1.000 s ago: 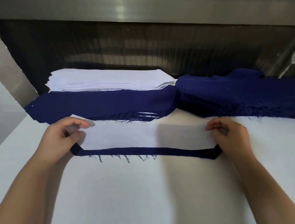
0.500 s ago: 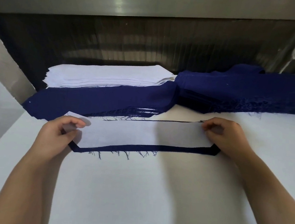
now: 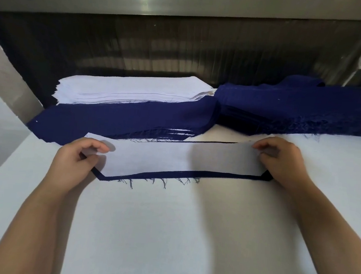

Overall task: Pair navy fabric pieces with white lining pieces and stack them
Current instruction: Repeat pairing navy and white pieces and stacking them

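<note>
Gripping both ends of the white lining piece (image 3: 173,158): left hand (image 3: 74,162) curled round the left end, right hand (image 3: 282,163) curled round the right end. Lies flat on a navy piece (image 3: 193,174), near the middle of the worktop (image 3: 166,234), leaving a thin navy border and frayed threads along the near edge. Just behind, meets a fanned navy stack (image 3: 122,120) at the far left corner. Further back, a white stack (image 3: 131,91); toward the back right corner, a heaped navy pile (image 3: 297,110). Broad stretch of worktop between pair and front edge.
</note>
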`<state>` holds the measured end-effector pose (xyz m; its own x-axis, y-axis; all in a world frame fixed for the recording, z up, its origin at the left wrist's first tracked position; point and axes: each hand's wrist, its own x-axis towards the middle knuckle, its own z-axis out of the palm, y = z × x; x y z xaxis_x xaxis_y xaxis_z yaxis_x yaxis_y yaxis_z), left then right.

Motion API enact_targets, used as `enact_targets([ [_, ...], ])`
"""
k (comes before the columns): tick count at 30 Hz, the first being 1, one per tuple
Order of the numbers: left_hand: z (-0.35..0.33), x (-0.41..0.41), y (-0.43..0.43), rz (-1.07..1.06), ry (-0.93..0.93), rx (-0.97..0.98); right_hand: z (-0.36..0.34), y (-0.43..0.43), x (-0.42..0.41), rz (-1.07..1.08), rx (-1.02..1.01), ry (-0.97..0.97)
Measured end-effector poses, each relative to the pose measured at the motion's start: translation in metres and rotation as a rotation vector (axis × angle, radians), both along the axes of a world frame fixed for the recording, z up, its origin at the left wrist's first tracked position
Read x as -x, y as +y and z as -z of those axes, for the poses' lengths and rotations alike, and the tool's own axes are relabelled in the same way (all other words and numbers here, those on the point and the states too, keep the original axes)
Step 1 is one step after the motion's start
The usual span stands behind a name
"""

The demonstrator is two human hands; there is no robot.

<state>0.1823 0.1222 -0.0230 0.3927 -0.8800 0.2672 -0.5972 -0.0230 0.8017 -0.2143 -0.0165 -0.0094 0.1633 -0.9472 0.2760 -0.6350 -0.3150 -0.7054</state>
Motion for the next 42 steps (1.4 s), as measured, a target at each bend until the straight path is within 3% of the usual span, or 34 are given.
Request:
enact_targets([
  [3,0.002,-0.002,0.000,-0.046,0.058,0.017,0.000,-0.002,0.001,0.008,-0.005,-0.010],
  [16,-0.010,0.008,0.000,-0.035,-0.132,-0.046,-0.001,-0.002,0.002,-0.101,-0.018,0.069],
  [37,-0.020,0.015,0.003,0.018,-0.177,-0.109,-0.002,-0.001,0.001,-0.062,0.003,0.133],
  [42,-0.021,0.018,0.006,-0.129,-0.373,-0.116,0.000,-0.001,0.002,-0.025,0.029,0.124],
])
